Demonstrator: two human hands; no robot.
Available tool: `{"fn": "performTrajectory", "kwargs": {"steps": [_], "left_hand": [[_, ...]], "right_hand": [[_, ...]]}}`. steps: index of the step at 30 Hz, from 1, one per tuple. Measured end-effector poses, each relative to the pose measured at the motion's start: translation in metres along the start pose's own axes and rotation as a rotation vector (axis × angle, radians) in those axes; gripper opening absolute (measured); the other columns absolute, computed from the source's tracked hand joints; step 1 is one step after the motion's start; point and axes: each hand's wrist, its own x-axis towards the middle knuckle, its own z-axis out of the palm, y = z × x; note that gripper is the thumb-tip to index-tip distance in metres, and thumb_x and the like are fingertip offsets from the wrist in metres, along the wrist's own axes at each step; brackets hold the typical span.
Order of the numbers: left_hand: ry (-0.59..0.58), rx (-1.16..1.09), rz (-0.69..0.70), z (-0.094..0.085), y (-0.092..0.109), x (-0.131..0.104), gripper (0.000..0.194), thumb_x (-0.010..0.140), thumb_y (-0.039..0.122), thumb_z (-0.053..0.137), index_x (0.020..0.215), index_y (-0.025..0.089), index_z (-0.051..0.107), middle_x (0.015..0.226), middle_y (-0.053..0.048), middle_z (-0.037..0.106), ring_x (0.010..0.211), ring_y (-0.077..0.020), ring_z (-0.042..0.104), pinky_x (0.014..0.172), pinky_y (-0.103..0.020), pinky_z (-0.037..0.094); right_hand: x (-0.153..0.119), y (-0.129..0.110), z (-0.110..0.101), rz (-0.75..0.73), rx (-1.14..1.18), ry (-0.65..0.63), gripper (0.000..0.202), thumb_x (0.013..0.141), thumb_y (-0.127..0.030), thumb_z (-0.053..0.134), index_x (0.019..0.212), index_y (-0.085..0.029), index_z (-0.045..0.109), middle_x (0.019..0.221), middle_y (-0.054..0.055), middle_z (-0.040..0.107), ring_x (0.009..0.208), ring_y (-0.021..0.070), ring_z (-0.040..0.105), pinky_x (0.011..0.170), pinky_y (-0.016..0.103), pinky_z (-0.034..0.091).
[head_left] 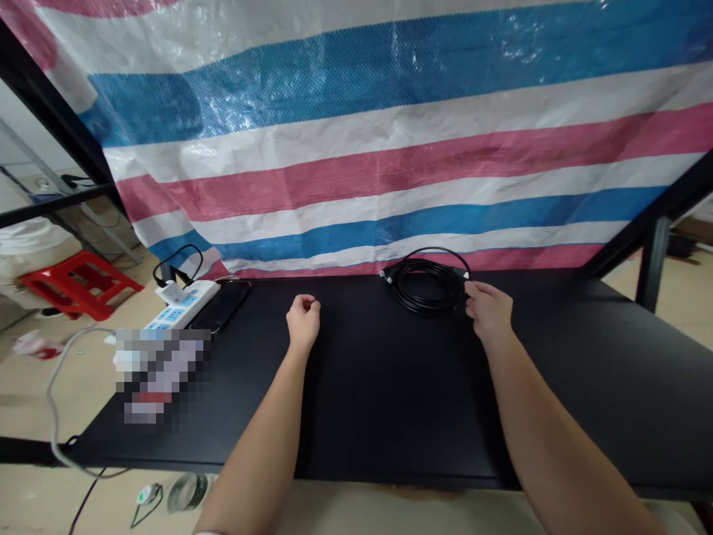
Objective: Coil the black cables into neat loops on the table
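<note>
A coiled black cable (428, 303) lies near the back of the black table, with pale connector ends showing at its left and right sides. My right hand (491, 306) is at the coil's right side, thumb and fingers pinched on the cable's end by a white connector tip. My left hand (304, 321) rests over the table to the left of the coil, apart from it. Its fingers are curled closed, and whether anything is inside them is hidden.
A white power strip (183, 303) with a plugged-in charger and a dark phone (227, 306) lie at the table's left edge, by a pixelated patch. A striped tarp (356, 178) hangs behind the table (390, 401). A red stool (83, 282) stands on the floor at left.
</note>
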Motion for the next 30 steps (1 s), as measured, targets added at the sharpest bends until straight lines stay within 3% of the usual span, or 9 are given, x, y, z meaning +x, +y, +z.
{"fn": "performTrajectory", "kwargs": {"steps": [2,5,10,13,15,18,24,27,30], "left_hand": [[0.002,0.002,0.02,0.001,-0.001,0.0,0.004,0.067,0.019,0.055,0.07,0.021,0.057,0.063,0.002,0.059,0.063,-0.0159,0.059,0.067,-0.029,0.046],[-0.05,-0.031,0.152,0.004,-0.001,-0.005,0.009,0.067,0.023,0.06,0.075,0.02,0.06,0.067,0.0,0.062,0.066,-0.0167,0.061,0.068,-0.03,0.049],[-0.292,-0.095,0.461,0.018,-0.001,-0.027,0.04,0.064,0.036,0.072,0.099,0.019,0.065,0.102,-0.011,0.068,0.095,-0.0245,0.064,0.082,-0.037,0.051],[-0.395,-0.109,0.506,0.028,0.0,-0.038,0.053,0.063,0.04,0.074,0.111,0.02,0.062,0.115,-0.012,0.064,0.107,-0.0269,0.06,0.09,-0.04,0.049],[-0.433,-0.131,0.498,0.032,0.001,-0.042,0.05,0.067,0.037,0.072,0.113,0.021,0.061,0.113,-0.012,0.065,0.103,-0.0254,0.062,0.089,-0.039,0.049],[-0.458,-0.179,0.468,0.035,0.003,-0.045,0.028,0.076,0.027,0.061,0.103,0.02,0.063,0.097,-0.009,0.068,0.089,-0.0211,0.065,0.084,-0.037,0.051],[-0.491,-0.287,0.305,0.036,0.007,-0.046,0.015,0.074,0.016,0.058,0.088,0.018,0.062,0.089,-0.009,0.067,0.077,-0.018,0.062,0.074,-0.033,0.05],[-0.453,-0.357,0.218,0.037,0.01,-0.044,0.006,0.079,0.017,0.053,0.077,0.018,0.059,0.071,-0.005,0.064,0.067,-0.0156,0.059,0.07,-0.031,0.049],[-0.341,-0.521,0.088,0.034,0.013,-0.035,0.012,0.08,0.016,0.051,0.068,0.019,0.052,0.058,0.001,0.055,0.057,-0.0117,0.055,0.062,-0.026,0.047]], "right_hand": [[-0.009,-0.012,0.004,0.059,0.24,-0.051,0.021,0.052,-0.028,0.076,0.063,-0.018,0.061,0.048,-0.006,0.048,0.037,0.0059,0.036,0.032,0.018,0.026],[-0.02,-0.028,0.006,0.03,0.387,-0.152,0.029,0.046,-0.026,0.081,0.065,-0.019,0.061,0.057,-0.004,0.057,0.037,0.0031,0.035,0.031,0.016,0.025],[-0.027,-0.036,0.002,0.016,0.439,-0.353,0.024,0.05,-0.024,0.08,0.064,-0.019,0.062,0.059,-0.003,0.054,0.043,0.0055,0.039,0.033,0.017,0.028],[-0.028,-0.037,-0.002,0.012,0.424,-0.463,0.02,0.052,-0.023,0.078,0.062,-0.02,0.061,0.058,-0.003,0.049,0.047,0.0081,0.04,0.033,0.019,0.028],[-0.029,-0.038,-0.002,0.013,0.393,-0.527,0.019,0.052,-0.024,0.077,0.061,-0.02,0.061,0.059,-0.002,0.049,0.05,0.0095,0.041,0.034,0.019,0.028],[-0.035,-0.041,0.0,0.019,0.339,-0.604,0.02,0.047,-0.026,0.077,0.057,-0.02,0.062,0.06,-0.001,0.05,0.052,0.0102,0.042,0.034,0.019,0.028],[-0.046,-0.046,0.012,0.042,0.301,-0.705,0.024,0.043,-0.029,0.08,0.052,-0.018,0.061,0.057,-0.001,0.051,0.048,0.007,0.039,0.035,0.018,0.027],[-0.049,-0.046,0.016,0.067,0.297,-0.703,0.025,0.042,-0.028,0.08,0.057,-0.018,0.063,0.058,0.0,0.053,0.049,0.0083,0.04,0.036,0.019,0.025],[-0.047,-0.047,0.011,0.005,0.328,-0.648,0.03,0.044,-0.038,0.075,0.069,-0.022,0.067,0.069,0.003,0.064,0.047,0.0101,0.04,0.036,0.021,0.022]]}}
